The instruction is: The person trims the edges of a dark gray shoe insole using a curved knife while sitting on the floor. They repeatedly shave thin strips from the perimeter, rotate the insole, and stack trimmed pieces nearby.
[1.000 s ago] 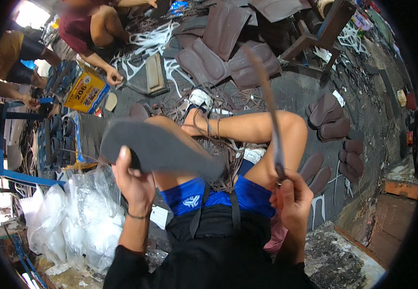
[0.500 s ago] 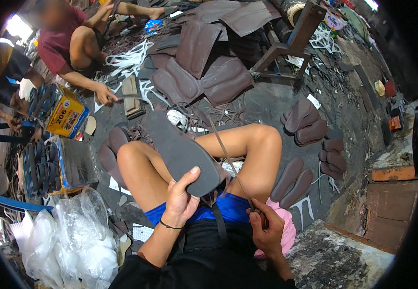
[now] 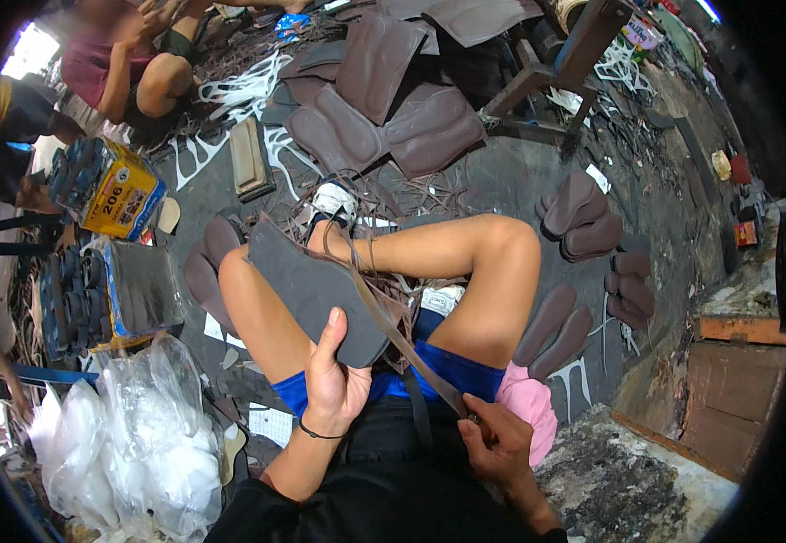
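Above my lap, my left hand (image 3: 337, 385) grips the near end of a dark grey shoe sole (image 3: 311, 281), its thumb pressed on top. The sole tilts away to the far left over my bent legs. My right hand (image 3: 499, 439), near my right hip, is closed round the handle of a long, thin knife (image 3: 418, 362), the handle mostly hidden by the fingers. Along the sole's right edge lies the blade. Thin brown offcut strips (image 3: 393, 303) hang beside and below the sole, between my legs.
Brown moulded sole sheets (image 3: 375, 68) are heaped ahead, near a tan block (image 3: 250, 163) and a stand (image 3: 551, 81). Paired brown soles (image 3: 551, 335) lie at my right, near pink cloth (image 3: 531, 416). Plastic bags (image 3: 153, 443) fill the near left. Two other people sit at far left.
The sole has tipped left and its far end is lower. My right hand has brought the blade against the sole's right edge. The co-worker's hand has left the tan block and is raised.
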`<state>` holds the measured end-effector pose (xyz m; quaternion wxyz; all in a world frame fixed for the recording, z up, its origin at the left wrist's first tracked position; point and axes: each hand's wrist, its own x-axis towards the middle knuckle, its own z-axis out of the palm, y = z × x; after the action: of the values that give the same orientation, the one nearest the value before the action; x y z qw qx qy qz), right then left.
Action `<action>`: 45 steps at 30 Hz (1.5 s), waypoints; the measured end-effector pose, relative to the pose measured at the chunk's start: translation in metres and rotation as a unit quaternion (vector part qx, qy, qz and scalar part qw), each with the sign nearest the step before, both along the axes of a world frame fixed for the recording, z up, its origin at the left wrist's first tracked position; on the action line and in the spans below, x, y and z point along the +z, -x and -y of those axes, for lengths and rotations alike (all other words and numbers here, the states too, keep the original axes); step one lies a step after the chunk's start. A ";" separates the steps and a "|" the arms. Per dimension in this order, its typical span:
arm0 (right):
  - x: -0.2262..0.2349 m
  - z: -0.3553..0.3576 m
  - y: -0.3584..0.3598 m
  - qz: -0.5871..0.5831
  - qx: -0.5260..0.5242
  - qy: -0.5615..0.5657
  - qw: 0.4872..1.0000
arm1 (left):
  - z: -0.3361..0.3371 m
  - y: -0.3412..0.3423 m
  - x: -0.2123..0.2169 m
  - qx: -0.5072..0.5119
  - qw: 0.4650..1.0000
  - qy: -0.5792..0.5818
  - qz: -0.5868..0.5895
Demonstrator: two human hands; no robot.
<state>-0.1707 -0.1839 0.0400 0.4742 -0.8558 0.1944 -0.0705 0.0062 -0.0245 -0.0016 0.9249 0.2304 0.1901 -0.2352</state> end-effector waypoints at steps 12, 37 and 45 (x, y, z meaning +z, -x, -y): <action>0.001 -0.018 -0.064 -0.052 0.082 -0.058 0.994 | -0.041 0.047 -0.024 -0.037 0.994 -0.103 0.020; -0.073 -0.059 -0.146 0.120 0.072 0.031 0.990 | -0.064 0.060 -0.030 -0.033 0.987 -0.142 -0.064; -0.058 -0.040 -0.190 0.035 0.031 -0.369 0.928 | -0.093 0.071 -0.034 -0.235 0.930 -0.271 0.083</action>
<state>0.0194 -0.1439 -0.0179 0.7649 -0.6230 0.1633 -0.0094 -0.0644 0.0682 -0.0361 0.7581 0.5289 0.1100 -0.3654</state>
